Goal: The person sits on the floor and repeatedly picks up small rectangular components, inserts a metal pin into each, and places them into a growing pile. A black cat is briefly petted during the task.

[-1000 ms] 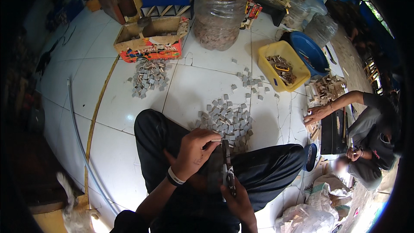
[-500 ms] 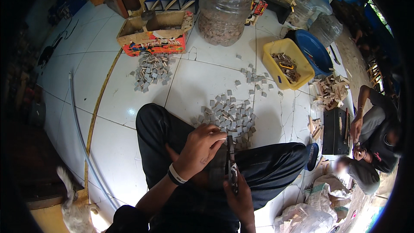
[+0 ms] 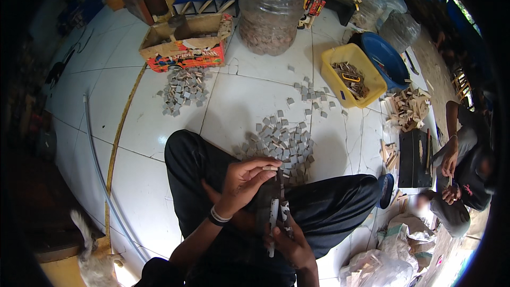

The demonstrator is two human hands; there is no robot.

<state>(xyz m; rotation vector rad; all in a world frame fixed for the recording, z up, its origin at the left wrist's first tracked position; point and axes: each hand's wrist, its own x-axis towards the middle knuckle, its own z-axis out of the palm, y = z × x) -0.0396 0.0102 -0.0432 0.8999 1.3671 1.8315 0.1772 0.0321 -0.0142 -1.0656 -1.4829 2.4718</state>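
Note:
My left hand [image 3: 243, 180] is closed in a pinch on a small pale wooden piece [image 3: 271, 168] with a thin, flat shape. That piece is at the jaws of a pair of pliers [image 3: 280, 191], a dark tool with worn, white-flecked handles. My right hand [image 3: 291, 244] is wrapped round the handles, which stand apart. Whether the jaws touch the piece is too small to tell. Just beyond both hands, a heap of small grey square pieces [image 3: 284, 141] lies on the floor between my knees.
Another heap of grey pieces [image 3: 184, 90] lies before a cardboard box [image 3: 183, 58]. A clear plastic tub [image 3: 268, 18] stands behind. On the right are a yellow basin [image 3: 332, 69], a blue basin [image 3: 390, 53], wood scraps [image 3: 409, 109] and a seated person [image 3: 467, 165]. A cat [image 3: 95, 258] is at lower left.
The pliers' handles have spread apart in my right hand. My left hand has shifted slightly, and the piece in its fingers now shows more plainly. The co-worker's hands have moved lower.

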